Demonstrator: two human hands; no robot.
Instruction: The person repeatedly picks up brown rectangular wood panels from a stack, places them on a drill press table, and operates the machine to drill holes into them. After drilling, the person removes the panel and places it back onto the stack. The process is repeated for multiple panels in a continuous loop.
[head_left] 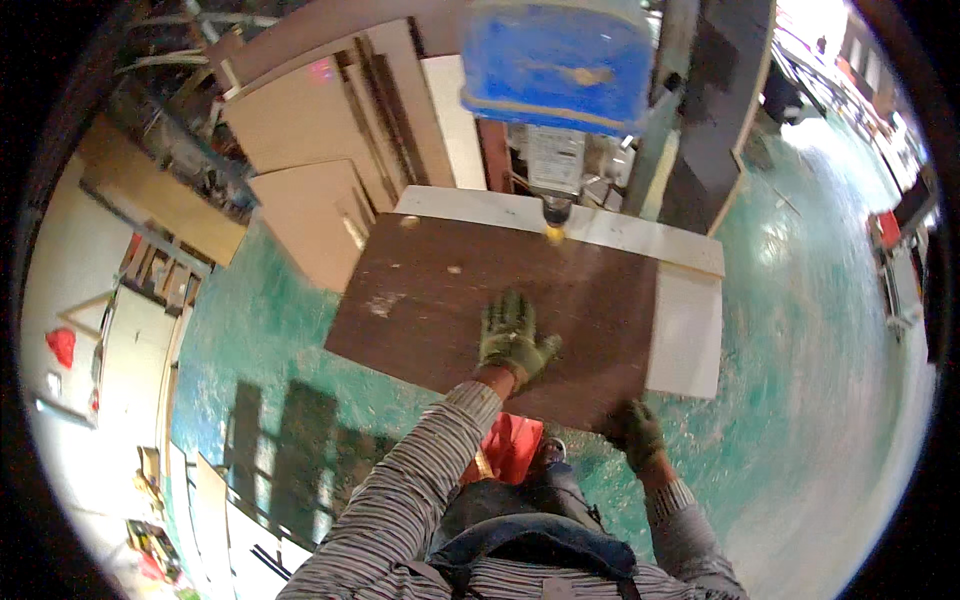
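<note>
A dark brown board lies flat on a white worktop, with scuffs and pale marks on its face. My left hand, in a green glove, rests on the middle of the board with its fingers spread. At the board's near right corner, my right hand, gloved too, grips the edge; some of its fingers are hidden or in shade. Just beyond the board's far edge stands a black and yellow tool head of a machine, by a white strip along the back.
A large blue machine cover hangs over the far side. Several light brown panels lean at the far left. A tall dark panel stands at the far right. Below the worktop is a red thing, close to my legs. The floor is green.
</note>
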